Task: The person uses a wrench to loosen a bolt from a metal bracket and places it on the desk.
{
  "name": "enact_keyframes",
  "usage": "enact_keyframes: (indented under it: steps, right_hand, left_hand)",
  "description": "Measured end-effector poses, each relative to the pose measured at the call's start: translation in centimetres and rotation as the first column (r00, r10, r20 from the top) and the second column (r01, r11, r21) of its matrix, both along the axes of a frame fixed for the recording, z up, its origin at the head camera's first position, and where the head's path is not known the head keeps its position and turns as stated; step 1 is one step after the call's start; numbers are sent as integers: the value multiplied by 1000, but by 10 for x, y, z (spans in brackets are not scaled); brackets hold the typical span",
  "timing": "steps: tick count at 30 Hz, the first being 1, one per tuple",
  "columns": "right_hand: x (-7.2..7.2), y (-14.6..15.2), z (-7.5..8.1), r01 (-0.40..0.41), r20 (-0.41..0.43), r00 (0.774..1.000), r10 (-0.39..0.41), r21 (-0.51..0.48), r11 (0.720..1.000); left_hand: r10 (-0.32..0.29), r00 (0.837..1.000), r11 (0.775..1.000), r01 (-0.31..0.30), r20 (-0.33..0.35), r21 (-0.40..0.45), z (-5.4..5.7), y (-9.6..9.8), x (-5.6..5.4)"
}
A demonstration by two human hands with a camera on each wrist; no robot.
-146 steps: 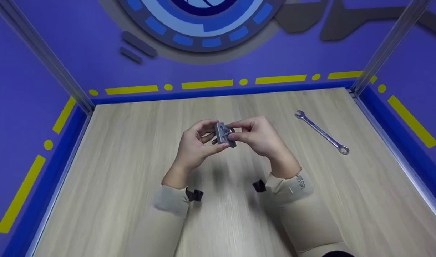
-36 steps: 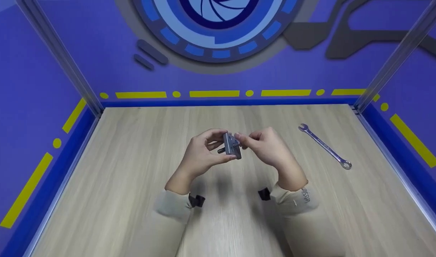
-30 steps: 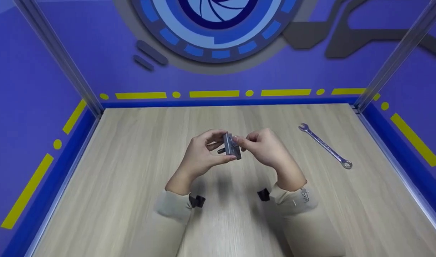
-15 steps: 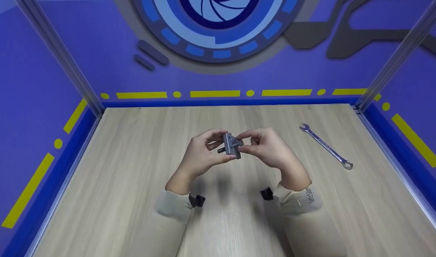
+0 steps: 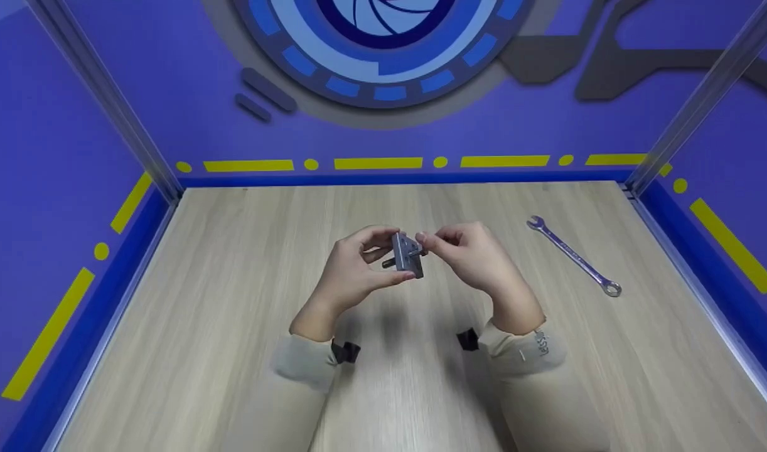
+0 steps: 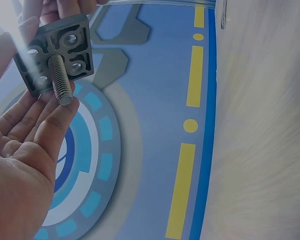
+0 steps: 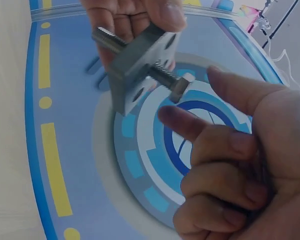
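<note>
My left hand (image 5: 346,267) holds a grey square plate (image 5: 401,256) by its edges, above the table, fingers on one edge and thumb on the opposite one. A hex bolt (image 7: 162,75) runs through the plate's middle. Its threaded end (image 6: 60,80) sticks out on the left palm's side, while the hex head (image 7: 181,89) stands off the other face. Holes and recesses show on the plate in the left wrist view. My right hand (image 5: 477,260) is beside the bolt head; in the right wrist view its thumb and index finger are spread apart close to the head, other fingers bent.
A combination wrench (image 5: 572,254) lies on the wooden table (image 5: 233,282), to the right of my hands. Blue and purple panels (image 5: 383,141) with yellow markings wall in the back and both sides.
My right thumb has swung upward from its lower position at the bolt head half a second ago, and the fingers have spread off the bolt. The left hand and plate stay nearly still.
</note>
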State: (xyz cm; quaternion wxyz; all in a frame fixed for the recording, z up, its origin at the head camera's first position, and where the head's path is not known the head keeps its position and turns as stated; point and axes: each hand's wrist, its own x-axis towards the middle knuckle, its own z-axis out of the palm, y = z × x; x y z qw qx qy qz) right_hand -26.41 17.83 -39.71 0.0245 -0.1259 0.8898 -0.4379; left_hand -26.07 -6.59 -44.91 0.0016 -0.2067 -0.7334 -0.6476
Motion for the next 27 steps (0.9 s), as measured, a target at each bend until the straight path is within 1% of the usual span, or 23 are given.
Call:
enact_keyframes:
  steps: [4, 8, 19, 23, 27]
  right_hand:
    - [-1, -3, -2, 24, 19, 1000, -25, 47, 999]
    - [-1, -4, -2, 13, 12, 1000, -14, 58, 998]
    - [0, -2, -1, -70, -14, 997, 71, 21, 997]
    - [0, -1, -1, -85, -31, 996, 84, -5, 996]
    - [0, 0, -2, -85, -31, 996, 85, -16, 996]
  left_hand:
    - [6, 1000, 1000, -6, -2, -3, 0, 0, 0]
    - [0, 1000, 1000, 0, -12, -14, 0, 0, 0]
    - [0, 1000, 1000, -1, -25, -7, -2, 1, -2]
    - [3, 1000, 1000, -3, -26, -1, -2, 1, -2]
    - [4, 1000, 1000, -4, -18, 9, -3, 1, -3]
